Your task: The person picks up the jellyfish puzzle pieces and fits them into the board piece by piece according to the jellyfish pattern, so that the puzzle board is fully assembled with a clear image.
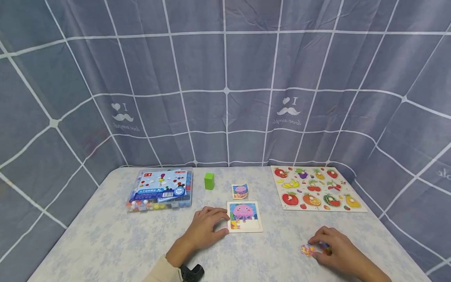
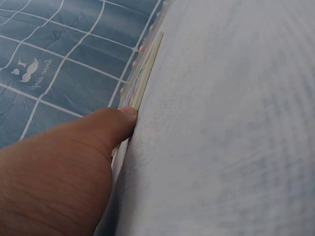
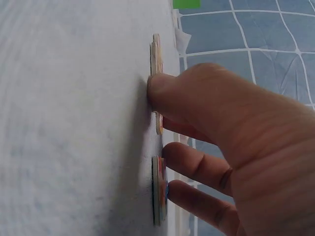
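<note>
In the head view my left hand (image 1: 206, 227) rests at the left edge of a small jigsaw board (image 1: 260, 219) showing a pink jellyfish. Its thumb and forefinger touch that edge; the left wrist view shows the thumb against the board's side (image 2: 147, 73). The board's lower right part is bare, with a yellow-and-pink piece at lower left. To the right, my right hand (image 1: 334, 248) pinches a colourful jigsaw piece (image 1: 306, 250) between thumb and fingers, close over the table. Another piece (image 3: 158, 191) sits under its other fingers, partly hidden in the head view.
Behind the board lies a small jellyfish picture card (image 1: 240, 191), with a green block (image 1: 209, 181) to its left. A clear box of molecule-model parts (image 1: 160, 190) stands at left back. A fruit peg puzzle (image 1: 313, 188) lies at right back. A grey checked curtain (image 1: 225, 78) surrounds the table.
</note>
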